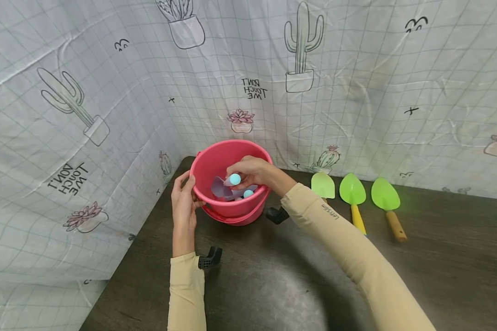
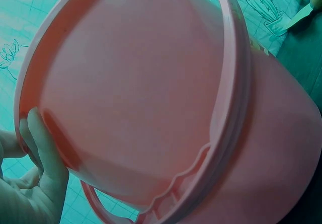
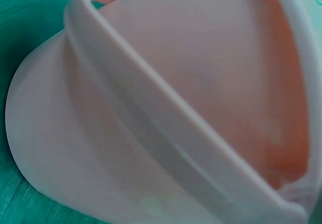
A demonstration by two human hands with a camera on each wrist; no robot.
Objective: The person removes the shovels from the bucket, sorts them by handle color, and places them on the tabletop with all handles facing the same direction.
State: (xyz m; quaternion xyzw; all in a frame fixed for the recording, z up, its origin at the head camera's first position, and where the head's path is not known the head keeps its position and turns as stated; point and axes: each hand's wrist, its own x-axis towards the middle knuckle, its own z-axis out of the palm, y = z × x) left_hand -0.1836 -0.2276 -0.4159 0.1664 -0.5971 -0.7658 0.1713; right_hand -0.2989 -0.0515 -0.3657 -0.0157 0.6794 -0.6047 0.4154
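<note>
A pink bucket (image 1: pixel 232 209) stands at the back of the table, its mouth tilted toward the head camera. My left hand (image 1: pixel 183 198) grips its left rim, thumb and fingers on either side of the wall; the left wrist view also has this hand (image 2: pixel 37 168) at the rim. Inside the mouth, my right hand (image 1: pixel 248 170) holds a trowel (image 1: pixel 234 179) by its handle, whose round pale-blue end faces up. Beside it lie a purple blade (image 1: pixel 219 188) and a second pale-blue handle end (image 1: pixel 248 194). The right wrist view has only the bucket (image 3: pixel 166 123), the hand hidden.
Right of the bucket, three green trowels lie in a row: one pale (image 1: pixel 323 185), one with a yellow handle (image 1: pixel 353 189), one with a wooden handle (image 1: pixel 385 194). A cactus-printed curtain (image 1: pixel 356 92) walls the dark wooden table (image 1: pixel 257 285) at the back and left.
</note>
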